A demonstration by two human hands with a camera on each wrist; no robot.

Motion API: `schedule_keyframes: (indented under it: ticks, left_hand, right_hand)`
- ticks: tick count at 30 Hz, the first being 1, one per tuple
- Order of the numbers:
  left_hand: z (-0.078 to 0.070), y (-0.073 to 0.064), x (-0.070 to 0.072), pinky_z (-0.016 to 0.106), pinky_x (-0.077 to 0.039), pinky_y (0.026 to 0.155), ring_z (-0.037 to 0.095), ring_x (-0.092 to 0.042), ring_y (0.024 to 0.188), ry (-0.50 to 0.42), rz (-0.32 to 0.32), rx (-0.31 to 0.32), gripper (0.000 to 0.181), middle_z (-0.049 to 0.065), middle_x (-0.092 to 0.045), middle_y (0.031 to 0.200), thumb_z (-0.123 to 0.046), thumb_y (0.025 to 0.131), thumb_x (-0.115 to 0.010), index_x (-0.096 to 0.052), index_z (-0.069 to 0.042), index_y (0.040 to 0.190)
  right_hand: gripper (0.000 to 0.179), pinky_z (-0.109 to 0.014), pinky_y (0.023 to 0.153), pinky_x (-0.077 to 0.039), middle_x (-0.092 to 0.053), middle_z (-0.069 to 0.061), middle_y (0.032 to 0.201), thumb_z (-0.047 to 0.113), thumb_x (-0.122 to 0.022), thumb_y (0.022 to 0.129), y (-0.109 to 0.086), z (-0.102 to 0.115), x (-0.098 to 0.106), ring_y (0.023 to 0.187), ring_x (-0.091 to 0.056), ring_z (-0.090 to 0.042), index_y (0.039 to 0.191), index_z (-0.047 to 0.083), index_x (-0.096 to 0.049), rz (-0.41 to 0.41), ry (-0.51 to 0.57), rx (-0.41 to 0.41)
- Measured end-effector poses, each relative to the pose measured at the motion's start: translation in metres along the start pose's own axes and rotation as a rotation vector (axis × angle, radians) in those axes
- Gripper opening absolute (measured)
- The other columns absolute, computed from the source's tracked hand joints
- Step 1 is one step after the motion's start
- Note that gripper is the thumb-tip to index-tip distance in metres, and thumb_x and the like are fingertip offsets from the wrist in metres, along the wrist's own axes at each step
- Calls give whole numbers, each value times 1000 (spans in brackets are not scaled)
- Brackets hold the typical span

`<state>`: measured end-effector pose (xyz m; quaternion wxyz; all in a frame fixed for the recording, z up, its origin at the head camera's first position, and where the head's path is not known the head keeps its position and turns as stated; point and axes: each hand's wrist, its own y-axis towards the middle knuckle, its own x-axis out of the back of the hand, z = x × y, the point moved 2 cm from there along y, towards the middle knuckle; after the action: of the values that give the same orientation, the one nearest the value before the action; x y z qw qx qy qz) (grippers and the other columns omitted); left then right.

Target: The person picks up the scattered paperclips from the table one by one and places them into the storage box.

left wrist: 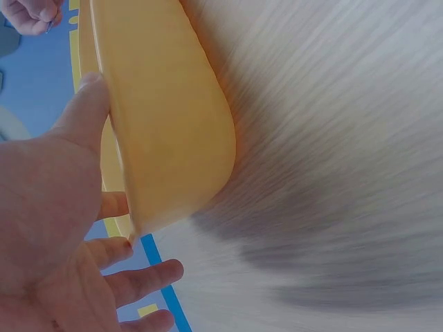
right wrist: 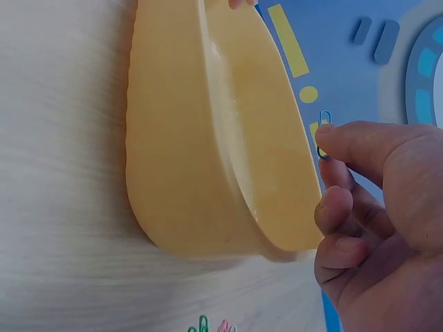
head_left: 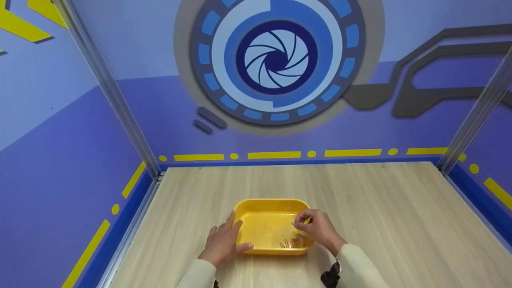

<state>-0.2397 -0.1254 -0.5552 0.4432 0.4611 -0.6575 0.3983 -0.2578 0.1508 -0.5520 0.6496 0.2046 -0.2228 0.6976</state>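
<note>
My left hand (head_left: 222, 242) rests at the near left corner of a yellow plastic tray (head_left: 272, 251). Its thumb lies along the near rim, with the index and middle fingertips at the left rim and the other fingers spread outside. Over the tray's right side, my right hand (head_left: 320, 228) pinches a small blue paper clip (right wrist: 324, 115) between thumb and index finger; its other fingers are curled. Below that hand, several paper clips (head_left: 295, 240), some red and some pale, lie inside the tray toward the near right corner.
The tray stands on a light wood table (head_left: 192, 200). More paper clips (right wrist: 203, 324), green, pink and white, lie on the table to the right of the tray. Purple-blue panels (head_left: 160, 116) close off the back and sides, with metal posts (head_left: 116, 96) at the corners.
</note>
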Motion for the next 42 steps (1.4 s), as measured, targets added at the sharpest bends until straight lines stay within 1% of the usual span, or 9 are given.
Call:
schedule_keyframes:
  ticks: [4, 8, 13, 18, 23, 25, 32, 39, 42]
  left_hand:
    - [0, 1, 0, 57, -25, 104, 35, -43, 124, -4, 7, 12, 82, 11, -19, 153, -67, 73, -56, -44, -13, 135]
    - [0, 1, -1, 57, -25, 104, 34, -42, 126, 0, 11, 22, 83, 10, -18, 153, -67, 73, -56, -43, -14, 135]
    - [0, 1, -1, 56, -26, 105, 34, -41, 127, 5, 14, 25, 84, 10, -18, 153, -68, 73, -56, -43, -14, 135]
    - [0, 2, -2, 56, -23, 106, 34, -40, 128, -14, 21, 44, 83, 9, -17, 153, -67, 72, -57, -43, -15, 135]
    - [0, 2, -2, 57, -23, 105, 34, -41, 126, -18, 13, 37, 81, 11, -19, 153, -64, 73, -60, -44, -14, 134]
    - [0, 3, -3, 57, -24, 105, 34, -42, 126, -11, 11, 35, 81, 11, -19, 152, -63, 73, -60, -44, -14, 134]
    - [-1, 3, -3, 56, -22, 107, 34, -39, 128, -22, 19, 62, 80, 10, -17, 153, -62, 73, -61, -44, -14, 135]
    - [-1, 4, -3, 57, -23, 106, 34, -41, 127, -11, 12, 58, 79, 10, -18, 153, -62, 74, -60, -44, -15, 135]
    - [-1, 3, -2, 57, -23, 106, 35, -41, 126, -12, 15, 55, 79, 10, -18, 153, -62, 74, -60, -44, -15, 135]
  right_hand:
    - [7, -21, 66, -43, -59, 4, 75, 16, -72, 76, 1, 2, -2, 74, -49, -14, 77, 18, -65, -2, -16, 14]
    - [9, -20, 65, -42, -60, 4, 79, 15, -73, 76, 0, 2, -3, 75, -49, -14, 80, 17, -65, -16, -25, 24]
    - [14, -21, 67, -44, -59, 2, 85, 13, -73, 76, 0, 1, -2, 79, -49, -15, 85, 19, -65, -42, -19, -6]
    - [14, -23, 70, -45, -58, 3, 84, 10, -72, 76, 0, -4, 2, 81, -50, -16, 85, 18, -65, -50, 3, -32]
    - [15, -22, 63, -42, -58, 2, 80, 6, -72, 75, -1, -13, 7, 78, -49, -16, 82, 18, -65, -68, 35, -49]
    - [15, -22, 62, -41, -58, 3, 80, 6, -72, 75, -1, -17, 9, 77, -49, -15, 82, 18, -66, -77, 25, -54]
    - [11, -24, 69, -41, -61, 5, 82, 9, -70, 78, -5, -36, 24, 79, -50, -13, 85, 18, -67, -115, -21, -82]
    - [12, -24, 62, -42, -62, 1, 85, 8, -69, 77, -8, -51, 37, 76, -50, -14, 87, 14, -67, -110, 21, -123]
    - [13, -24, 61, -42, -62, 1, 85, 8, -69, 77, -9, -55, 41, 76, -50, -14, 90, 11, -67, -105, 30, -139]
